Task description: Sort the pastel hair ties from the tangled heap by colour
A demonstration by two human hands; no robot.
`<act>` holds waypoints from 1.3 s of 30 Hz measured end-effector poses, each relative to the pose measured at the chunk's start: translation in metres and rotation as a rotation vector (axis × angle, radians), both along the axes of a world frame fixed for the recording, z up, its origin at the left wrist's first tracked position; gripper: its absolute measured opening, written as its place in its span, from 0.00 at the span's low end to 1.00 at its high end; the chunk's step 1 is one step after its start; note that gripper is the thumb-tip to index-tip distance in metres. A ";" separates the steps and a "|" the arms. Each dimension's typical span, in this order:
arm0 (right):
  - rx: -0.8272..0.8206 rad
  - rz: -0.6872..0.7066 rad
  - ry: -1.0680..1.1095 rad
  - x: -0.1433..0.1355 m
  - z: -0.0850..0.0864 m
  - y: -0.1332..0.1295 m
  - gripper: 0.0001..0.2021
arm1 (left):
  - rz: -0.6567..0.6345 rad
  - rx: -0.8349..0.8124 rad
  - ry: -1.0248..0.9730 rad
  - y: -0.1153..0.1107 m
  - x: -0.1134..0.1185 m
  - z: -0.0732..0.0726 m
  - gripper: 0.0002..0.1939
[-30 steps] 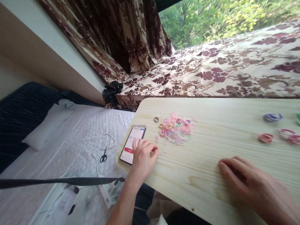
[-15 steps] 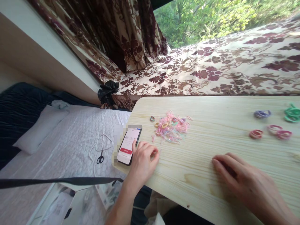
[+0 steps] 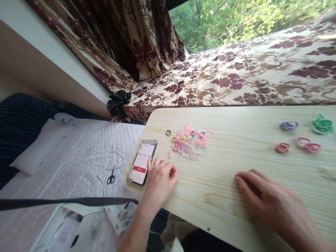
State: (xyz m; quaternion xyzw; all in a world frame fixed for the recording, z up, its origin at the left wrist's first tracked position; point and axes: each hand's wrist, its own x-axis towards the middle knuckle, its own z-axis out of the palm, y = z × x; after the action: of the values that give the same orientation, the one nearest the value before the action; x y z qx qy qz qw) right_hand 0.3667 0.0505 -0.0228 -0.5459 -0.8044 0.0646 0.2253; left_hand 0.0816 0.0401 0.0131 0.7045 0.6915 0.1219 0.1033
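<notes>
Phone [image 3: 141,162] beside half-curled left grip [image 3: 160,178], strand pile [image 3: 190,142] beyond; right grip [image 3: 273,199] half-curled; cannot tell holds.

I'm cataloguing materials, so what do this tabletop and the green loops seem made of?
Tabletop: wood or printed laminate, satin-looking; pale streaked grain fits both. Green loops: perhaps fabric elastic or rubber, fairly matte; they look bendy, without metallic glint.

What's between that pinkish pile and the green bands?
The head view shows purple bands there, nearer the green bands than the pile; otherwise that stretch is bare tabletop.
</notes>
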 end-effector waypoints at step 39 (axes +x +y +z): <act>-0.038 0.233 0.496 -0.038 0.006 -0.009 0.08 | -0.295 -0.041 -0.363 -0.002 0.065 0.005 0.08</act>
State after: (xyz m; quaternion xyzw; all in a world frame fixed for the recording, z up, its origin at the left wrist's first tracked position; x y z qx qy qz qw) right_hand 0.3290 0.0417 -0.0169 -0.4216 -0.7806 0.2368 0.3960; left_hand 0.1470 0.0380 0.0177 0.7621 0.5537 0.2159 0.2570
